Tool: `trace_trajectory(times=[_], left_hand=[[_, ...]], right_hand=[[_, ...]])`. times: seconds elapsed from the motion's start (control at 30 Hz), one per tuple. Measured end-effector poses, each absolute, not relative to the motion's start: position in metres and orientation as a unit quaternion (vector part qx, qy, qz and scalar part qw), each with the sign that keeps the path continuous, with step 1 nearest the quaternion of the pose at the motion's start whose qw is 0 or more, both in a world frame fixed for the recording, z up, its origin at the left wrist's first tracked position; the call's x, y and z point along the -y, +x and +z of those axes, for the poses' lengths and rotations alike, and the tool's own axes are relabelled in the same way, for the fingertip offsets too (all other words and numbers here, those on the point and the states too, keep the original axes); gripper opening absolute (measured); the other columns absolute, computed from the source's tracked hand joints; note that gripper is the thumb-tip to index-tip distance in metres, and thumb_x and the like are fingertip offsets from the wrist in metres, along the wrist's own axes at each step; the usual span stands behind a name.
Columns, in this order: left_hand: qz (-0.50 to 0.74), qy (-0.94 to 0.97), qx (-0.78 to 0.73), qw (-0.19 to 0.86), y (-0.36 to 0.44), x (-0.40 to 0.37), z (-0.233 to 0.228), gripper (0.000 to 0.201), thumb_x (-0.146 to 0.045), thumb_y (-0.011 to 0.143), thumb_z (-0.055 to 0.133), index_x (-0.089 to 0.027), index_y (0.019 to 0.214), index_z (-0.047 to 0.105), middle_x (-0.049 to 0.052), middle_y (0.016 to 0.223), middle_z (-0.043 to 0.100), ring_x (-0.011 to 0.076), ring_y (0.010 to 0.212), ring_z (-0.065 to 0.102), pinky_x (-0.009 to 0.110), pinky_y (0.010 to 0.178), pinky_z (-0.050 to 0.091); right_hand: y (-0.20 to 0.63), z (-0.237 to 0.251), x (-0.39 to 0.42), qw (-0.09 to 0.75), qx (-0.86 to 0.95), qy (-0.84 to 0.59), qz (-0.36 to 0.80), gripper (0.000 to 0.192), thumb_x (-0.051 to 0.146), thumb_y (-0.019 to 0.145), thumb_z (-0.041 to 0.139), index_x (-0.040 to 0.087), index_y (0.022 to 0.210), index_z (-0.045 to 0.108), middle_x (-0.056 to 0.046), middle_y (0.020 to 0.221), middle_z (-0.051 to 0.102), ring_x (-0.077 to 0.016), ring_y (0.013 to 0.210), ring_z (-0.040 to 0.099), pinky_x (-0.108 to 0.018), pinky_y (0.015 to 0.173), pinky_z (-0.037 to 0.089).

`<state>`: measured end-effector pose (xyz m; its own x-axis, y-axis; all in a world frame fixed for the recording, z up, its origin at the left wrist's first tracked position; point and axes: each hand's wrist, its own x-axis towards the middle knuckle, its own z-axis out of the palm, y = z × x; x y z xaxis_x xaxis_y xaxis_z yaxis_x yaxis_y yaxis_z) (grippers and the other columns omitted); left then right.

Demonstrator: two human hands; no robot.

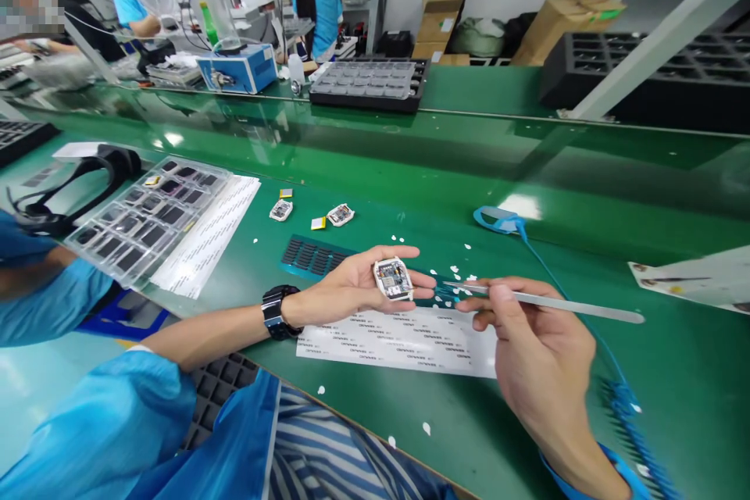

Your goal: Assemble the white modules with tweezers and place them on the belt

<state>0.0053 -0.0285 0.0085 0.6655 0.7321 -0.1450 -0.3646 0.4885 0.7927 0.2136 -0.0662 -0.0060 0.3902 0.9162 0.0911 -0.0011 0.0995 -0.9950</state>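
Note:
My left hand (345, 289) lies palm up over the green table and holds a small square white watch body (393, 279) between thumb and fingers. A black watch sits on that wrist. My right hand (536, 351) grips metal tweezers (551, 302) whose tip points left toward the watch body. Under both hands lies a white label sheet (404, 344). Two more watch bodies (281, 209) (341, 214) rest farther back on the table, next to small yellow pieces (318, 223).
A clear tray (146, 215) of dark screens sits on white sheets at left, a dark foam pad (310, 255) nearby. A blue wrist-strap cord (504, 220) runs right. A black parts tray (369, 84) and other people are beyond the conveyor. White scraps dot the table.

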Motion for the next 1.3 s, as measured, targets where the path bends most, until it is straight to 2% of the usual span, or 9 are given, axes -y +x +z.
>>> trace_trajectory(times=[0.1, 0.27, 0.43, 0.57, 0.77, 0.87, 1.0, 1.13, 1.3], left_hand=[[0.332, 0.382, -0.242, 0.828, 0.001, 0.022, 0.005, 0.074, -0.009, 0.075, 0.081, -0.025, 0.141, 0.049, 0.015, 0.134, 0.065, 0.0254, 0.124, 0.065, 0.046, 0.112, 0.043], [0.378, 0.395, -0.315, 0.776, -0.003, -0.018, 0.021, 0.051, -0.007, 0.092, 0.059, -0.016, 0.140, 0.044, 0.014, 0.113, 0.074, 0.0199, 0.102, 0.075, 0.042, 0.110, 0.047], [0.349, 0.570, -0.491, 0.559, 0.010, -0.091, 0.037, 0.047, -0.011, 0.102, 0.040, -0.013, 0.148, 0.033, 0.005, 0.109, 0.072, 0.0146, 0.102, 0.072, 0.027, 0.097, 0.054], [0.322, 0.598, -0.583, 0.446, 0.000, -0.123, 0.030, 0.032, -0.033, 0.096, 0.059, -0.014, 0.122, 0.061, 0.006, 0.114, 0.067, 0.0219, 0.099, 0.067, 0.037, 0.085, 0.059], [0.247, 0.690, -0.609, 0.303, -0.039, -0.094, 0.011, 0.053, -0.033, 0.061, 0.091, -0.011, 0.105, 0.071, 0.014, 0.107, 0.072, 0.0329, 0.111, 0.063, 0.040, 0.101, 0.045], [0.220, 0.707, -0.614, 0.275, -0.042, -0.079, 0.003, 0.037, -0.028, 0.061, 0.088, -0.011, 0.090, 0.074, 0.015, 0.094, 0.074, 0.0363, 0.106, 0.066, 0.043, 0.097, 0.046], [0.254, 0.704, -0.610, 0.261, -0.040, -0.065, 0.007, 0.033, -0.025, 0.067, 0.082, -0.012, 0.096, 0.076, 0.013, 0.099, 0.073, 0.0311, 0.101, 0.067, 0.038, 0.092, 0.049], [0.339, 0.694, -0.559, 0.301, -0.042, -0.042, 0.023, 0.042, -0.036, 0.081, 0.074, -0.015, 0.116, 0.071, 0.009, 0.113, 0.070, 0.0172, 0.090, 0.066, 0.028, 0.081, 0.051], [0.311, 0.604, -0.427, 0.596, -0.036, -0.017, 0.023, 0.053, -0.032, 0.076, 0.081, -0.011, 0.122, 0.066, 0.005, 0.082, 0.071, 0.0107, 0.067, 0.061, 0.026, 0.064, 0.051]], right_hand=[[0.218, -0.009, 0.064, 0.606, 0.402, -0.581, 0.364, 0.044, 0.061, 0.066, 0.083, 0.022, 0.079, 0.068, -0.001, 0.072, 0.071, -0.0149, 0.055, 0.063, -0.027, 0.049, 0.045], [0.224, -0.008, 0.057, 0.561, 0.410, -0.618, 0.368, 0.052, 0.068, 0.056, 0.085, 0.022, 0.073, 0.069, -0.003, 0.068, 0.070, -0.0176, 0.053, 0.062, -0.029, 0.047, 0.045], [0.225, -0.003, 0.051, 0.541, 0.437, -0.626, 0.354, 0.049, 0.067, 0.054, 0.085, 0.022, 0.068, 0.071, -0.008, 0.066, 0.072, -0.0199, 0.047, 0.060, -0.032, 0.042, 0.046], [0.226, 0.001, 0.050, 0.536, 0.451, -0.625, 0.345, 0.048, 0.065, 0.051, 0.086, 0.022, 0.067, 0.072, -0.007, 0.056, 0.069, -0.0203, 0.044, 0.058, -0.032, 0.039, 0.045], [0.225, 0.007, 0.051, 0.554, 0.435, -0.611, 0.360, 0.047, 0.060, 0.048, 0.090, 0.021, 0.066, 0.071, -0.007, 0.060, 0.070, -0.0207, 0.047, 0.061, -0.031, 0.040, 0.047], [0.224, 0.006, 0.049, 0.550, 0.423, -0.621, 0.365, 0.054, 0.067, 0.044, 0.089, 0.020, 0.065, 0.071, -0.008, 0.066, 0.071, -0.0195, 0.048, 0.061, -0.031, 0.041, 0.047], [0.225, 0.005, 0.045, 0.567, 0.412, -0.589, 0.402, 0.053, 0.069, 0.043, 0.089, 0.022, 0.061, 0.070, -0.008, 0.066, 0.071, -0.0223, 0.050, 0.064, -0.032, 0.039, 0.046], [0.230, 0.009, 0.040, 0.590, 0.408, -0.556, 0.420, 0.053, 0.069, 0.050, 0.086, 0.023, 0.046, 0.060, -0.004, 0.049, 0.057, -0.0204, 0.043, 0.057, -0.035, 0.040, 0.046], [0.226, 0.021, 0.028, 0.591, 0.455, -0.533, 0.400, 0.060, 0.075, 0.058, 0.081, 0.023, 0.044, 0.053, 0.000, 0.045, 0.046, -0.0164, 0.041, 0.050, -0.034, 0.040, 0.043]])
